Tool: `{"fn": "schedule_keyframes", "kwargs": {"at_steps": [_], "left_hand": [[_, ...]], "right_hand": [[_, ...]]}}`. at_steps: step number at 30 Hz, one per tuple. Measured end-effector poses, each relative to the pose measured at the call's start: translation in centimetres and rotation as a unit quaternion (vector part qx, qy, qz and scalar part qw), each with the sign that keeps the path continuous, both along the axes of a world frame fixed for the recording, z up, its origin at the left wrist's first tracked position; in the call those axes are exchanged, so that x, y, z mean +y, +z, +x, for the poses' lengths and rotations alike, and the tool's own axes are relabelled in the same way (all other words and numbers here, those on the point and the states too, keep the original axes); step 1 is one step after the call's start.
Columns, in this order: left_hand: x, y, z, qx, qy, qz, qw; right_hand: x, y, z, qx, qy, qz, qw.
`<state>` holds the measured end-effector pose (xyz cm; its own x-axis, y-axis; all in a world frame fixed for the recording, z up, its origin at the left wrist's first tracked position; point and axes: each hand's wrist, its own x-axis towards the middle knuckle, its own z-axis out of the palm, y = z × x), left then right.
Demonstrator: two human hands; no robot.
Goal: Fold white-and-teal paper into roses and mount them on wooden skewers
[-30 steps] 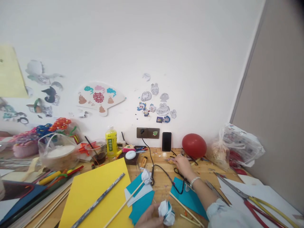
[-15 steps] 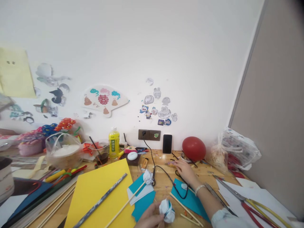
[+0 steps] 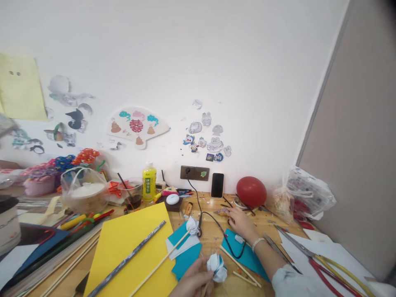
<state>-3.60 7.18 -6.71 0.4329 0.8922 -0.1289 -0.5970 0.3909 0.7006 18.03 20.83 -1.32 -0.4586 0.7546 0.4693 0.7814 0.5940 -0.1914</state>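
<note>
My left hand (image 3: 194,280), at the bottom edge, is closed around the base of a crumpled white-and-blue paper flower (image 3: 217,268). My right hand (image 3: 239,220) reaches across the table, its fingers closed around a small corded tool with a mottled yellow-purple end (image 3: 222,211). Its exact kind is hard to make out. A black cord (image 3: 213,218) runs from the wall socket and loops near my right wrist. Another white paper flower (image 3: 192,225) on a thin wooden stick (image 3: 161,264) lies over blue paper (image 3: 186,260). More blue paper (image 3: 258,262) lies under my right forearm.
Yellow card (image 3: 123,243) bears a patterned grey strip (image 3: 133,255). Scissors (image 3: 324,264) lie at right on white paper. Along the wall stand a yellow-labelled bottle (image 3: 149,181), a phone (image 3: 217,185) and a red balloon (image 3: 251,192). Short sticks (image 3: 244,278) lie beside the held flower.
The camera view has shifted slightly. Both hands stay nearly where they were, the left on the paper flower and the right at the corded tool.
</note>
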Motion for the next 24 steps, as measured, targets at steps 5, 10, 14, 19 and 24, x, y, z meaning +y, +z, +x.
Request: {"fn": "schedule_keyframes", "kwargs": {"at_steps": [5, 10, 14, 19, 24], "left_hand": [[0.2, -0.4, 0.6, -0.005, -0.002, 0.006, 1.000], [0.5, -0.3, 1.2, -0.018, 0.021, 0.032, 0.999], [0.2, 0.4, 0.6, -0.015, 0.002, 0.040, 0.999], [-0.3, 1.2, -0.5, 0.001, -0.041, 0.036, 0.999], [-0.5, 1.6, -0.3, 0.015, -0.060, 0.030, 0.998]], "right_hand": [[0.2, -0.2, 0.1, 0.013, 0.003, -0.007, 1.000], [0.3, -0.6, 0.3, 0.045, 0.013, -0.008, 0.999], [0.5, -0.9, 0.9, 0.080, 0.013, -0.021, 0.996], [1.1, -0.3, 1.8, 0.130, 0.024, -0.070, 0.989], [-0.7, 1.0, 1.5, 0.253, -0.022, -0.081, 0.964]]}}
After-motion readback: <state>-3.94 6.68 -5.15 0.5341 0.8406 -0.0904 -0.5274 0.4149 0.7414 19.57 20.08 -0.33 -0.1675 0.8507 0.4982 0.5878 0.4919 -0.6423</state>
